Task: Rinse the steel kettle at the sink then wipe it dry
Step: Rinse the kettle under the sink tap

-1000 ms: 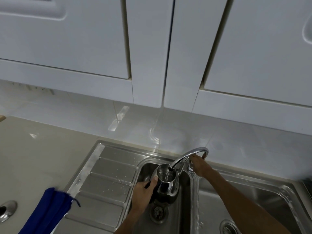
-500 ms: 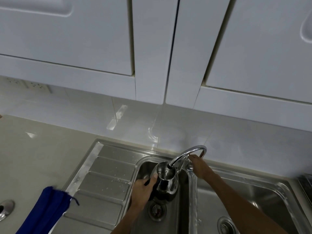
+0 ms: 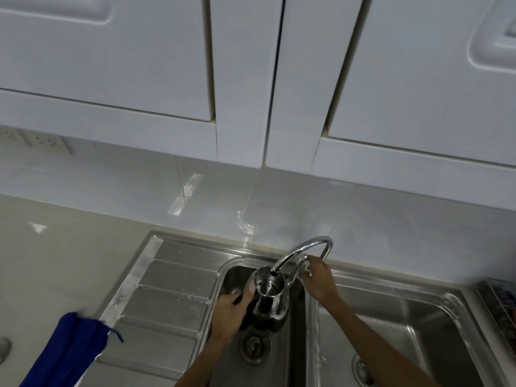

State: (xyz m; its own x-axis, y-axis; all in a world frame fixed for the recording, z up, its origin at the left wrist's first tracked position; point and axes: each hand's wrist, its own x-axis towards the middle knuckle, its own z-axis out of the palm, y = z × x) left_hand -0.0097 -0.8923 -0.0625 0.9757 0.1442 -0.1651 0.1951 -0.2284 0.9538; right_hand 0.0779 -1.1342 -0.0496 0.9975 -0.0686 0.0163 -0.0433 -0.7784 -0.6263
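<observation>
The shiny steel kettle point(image 3: 270, 300) hangs upright over the left sink basin point(image 3: 231, 277), its open mouth right under the tip of the curved chrome faucet point(image 3: 301, 248). My left hand point(image 3: 230, 312) grips the kettle's dark handle on its left side. My right hand point(image 3: 318, 277) reaches to the faucet's base and holds the tap lever there. A blue cloth point(image 3: 67, 350) lies at the lower left, over the edge of the drainboard. Whether water is running I cannot tell.
A ribbed steel drainboard point(image 3: 167, 297) lies left of the basin, a second basin point(image 3: 396, 331) to the right. A beige counter point(image 3: 55, 247) stretches left. White wall cupboards point(image 3: 251, 79) hang close overhead. A dish rack point(image 3: 499, 305) shows at the right edge.
The view has tilted slightly, so sink and hands sit lower in frame. Both hands keep their holds; the kettle stays under the spout.
</observation>
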